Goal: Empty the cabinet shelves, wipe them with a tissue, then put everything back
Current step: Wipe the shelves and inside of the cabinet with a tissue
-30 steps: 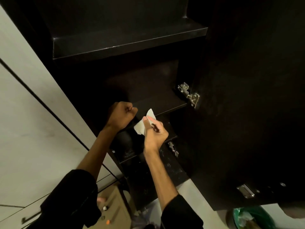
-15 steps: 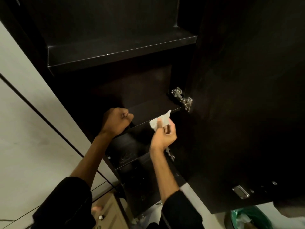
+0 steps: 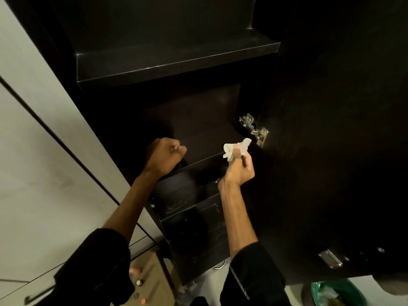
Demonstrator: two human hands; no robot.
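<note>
A dark cabinet stands open with a bare upper shelf [image 3: 176, 60] and a bare middle shelf [image 3: 205, 142]. My right hand [image 3: 238, 171] pinches a crumpled white tissue [image 3: 235, 149] just in front of the middle shelf's right end, near the hinge. My left hand [image 3: 164, 156] is a closed fist at the left front edge of that shelf; I see nothing in it. A lower shelf [image 3: 183, 202] below the hands carries pale smudges.
The open cabinet door [image 3: 331, 151] fills the right side, with a metal hinge [image 3: 254, 129] and a catch [image 3: 330, 258]. A pale wall panel [image 3: 44, 173] is on the left. Below are a cardboard box [image 3: 150, 283] and a green-lined bin [image 3: 335, 293].
My right hand has carried the tissue up and to the right, from in front of the lower shelf to the right end of the middle shelf. The left fist has stayed put.
</note>
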